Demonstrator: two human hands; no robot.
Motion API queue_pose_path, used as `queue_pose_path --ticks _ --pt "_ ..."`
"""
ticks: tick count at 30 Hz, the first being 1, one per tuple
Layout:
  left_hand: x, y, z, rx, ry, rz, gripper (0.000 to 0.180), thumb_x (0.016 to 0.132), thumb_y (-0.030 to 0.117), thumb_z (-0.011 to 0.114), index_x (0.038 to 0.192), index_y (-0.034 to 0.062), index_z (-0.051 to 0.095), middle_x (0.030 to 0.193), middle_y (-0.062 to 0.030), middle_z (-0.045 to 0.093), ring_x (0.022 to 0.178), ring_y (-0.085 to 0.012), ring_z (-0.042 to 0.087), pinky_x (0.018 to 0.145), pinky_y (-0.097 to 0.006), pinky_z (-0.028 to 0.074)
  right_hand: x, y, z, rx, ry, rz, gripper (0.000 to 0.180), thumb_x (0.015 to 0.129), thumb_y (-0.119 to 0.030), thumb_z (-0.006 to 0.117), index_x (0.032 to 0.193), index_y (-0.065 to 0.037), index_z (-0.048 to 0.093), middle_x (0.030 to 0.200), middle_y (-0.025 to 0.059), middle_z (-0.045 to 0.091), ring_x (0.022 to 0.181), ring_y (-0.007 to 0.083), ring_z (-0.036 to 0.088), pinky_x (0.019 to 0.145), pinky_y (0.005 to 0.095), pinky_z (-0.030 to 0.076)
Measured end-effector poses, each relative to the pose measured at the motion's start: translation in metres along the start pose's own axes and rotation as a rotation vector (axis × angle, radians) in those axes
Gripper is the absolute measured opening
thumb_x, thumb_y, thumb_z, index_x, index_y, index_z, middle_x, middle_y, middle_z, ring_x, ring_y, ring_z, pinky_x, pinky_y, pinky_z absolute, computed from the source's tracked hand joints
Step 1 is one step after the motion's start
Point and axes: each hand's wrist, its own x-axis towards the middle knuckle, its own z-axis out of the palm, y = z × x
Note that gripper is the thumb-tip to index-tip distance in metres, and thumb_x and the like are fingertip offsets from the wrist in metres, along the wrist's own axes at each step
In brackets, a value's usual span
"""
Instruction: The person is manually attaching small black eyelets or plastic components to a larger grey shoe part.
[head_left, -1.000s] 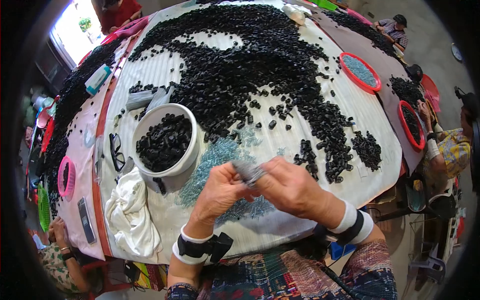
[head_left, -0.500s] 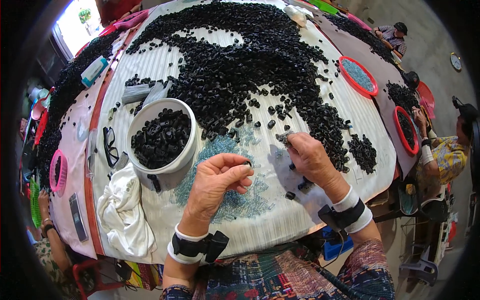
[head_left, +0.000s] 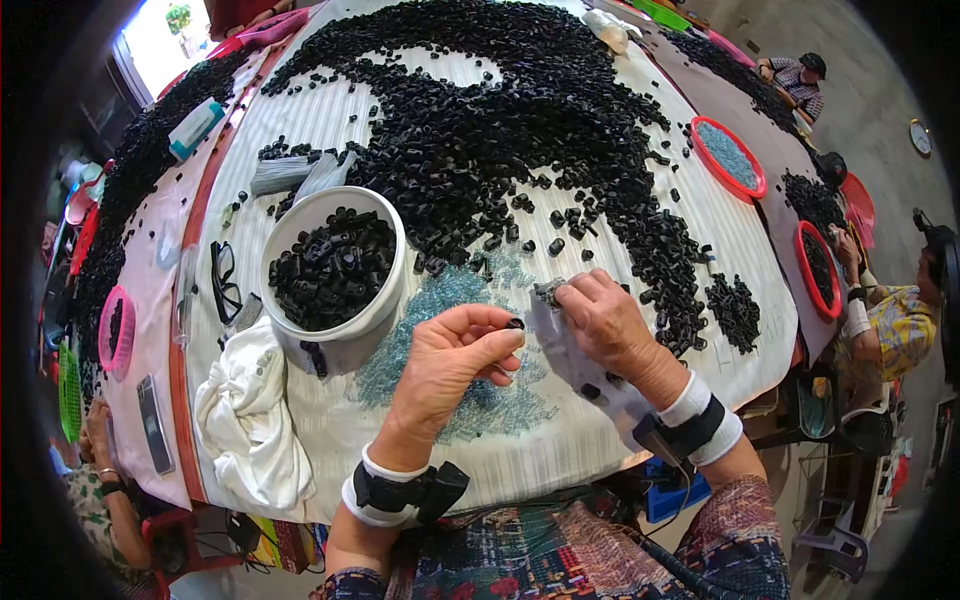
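My left hand [head_left: 445,365] is above a spread of small clear bluish beads [head_left: 430,300], a small black plastic piece [head_left: 515,324] pinched between thumb and forefinger. To its right, my right hand [head_left: 605,325] is closed, and a small greyish thing [head_left: 547,291] sticks out at its fingertips; its kind is too small to make out. The two hands are close but apart. Beyond them spreads a large heap of black plastic pieces [head_left: 470,140]. A few loose black pieces lie under my right hand.
Left of my hands stands a white bowl [head_left: 393,270] of black pieces. Near it are a white cloth [head_left: 245,415], glasses [head_left: 226,280] and bundles of grey strips [head_left: 280,175]. A red tray [head_left: 757,190] of bluish beads sits at right. Other people work along both sides.
My right hand has moved a little left, toward my left hand. My left hand has shifted slightly right, still pinching the black piece. The whole view has shifted slightly.
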Motion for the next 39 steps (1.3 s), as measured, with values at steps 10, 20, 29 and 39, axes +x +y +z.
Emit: queue_pose_path --ticks 10,20,29,39 --pt "-0.003 -0.005 0.003 0.118 -0.018 0.118 0.018 0.080 0.004 0.069 0.097 -0.0025 0.063 0.082 -0.0091 0.067 0.069 -0.0119 0.064 0.057 -0.022 0.053 0.007 -0.031 -0.034 0.499 0.248 0.049 0.021 0.071 0.007 0.063 0.088 0.000 0.053 0.078 0.0117 0.054 0.063 0.0264 0.058 0.054 0.0324 0.047" --pt "-0.002 -0.006 0.006 0.156 -0.014 0.161 0.018 0.079 0.004 0.071 0.095 -0.0003 0.065 0.081 -0.0043 0.067 0.069 -0.0066 0.062 0.057 -0.019 0.050 0.013 -0.054 -0.045 0.430 0.249 -0.090 0.022 0.070 0.010 0.062 0.088 0.001 0.054 0.081 0.0159 0.057 0.071 0.0312 0.059 0.057 0.0353 0.049" --pt "-0.005 -0.006 0.008 0.236 0.013 0.214 0.016 0.078 0.004 0.072 0.092 -0.0005 0.065 0.076 -0.0006 0.064 0.065 -0.0034 0.056 0.057 -0.017 0.046 0.012 -0.061 -0.043 0.391 0.279 -0.139 0.023 0.067 0.010 0.063 0.088 0.003 0.055 0.080 0.0160 0.057 0.071 0.0317 0.059 0.057 0.0365 0.049" --pt "-0.006 -0.003 0.009 0.101 -0.047 0.161 0.016 0.081 0.005 0.070 0.094 -0.0010 0.064 0.079 -0.0051 0.067 0.069 -0.0083 0.062 0.059 -0.021 0.052 0.004 -0.060 -0.042 0.374 0.304 -0.086 0.025 0.064 0.011 0.062 0.087 0.003 0.057 0.074 0.0137 0.056 0.066 0.0317 0.058 0.060 0.0375 0.049"
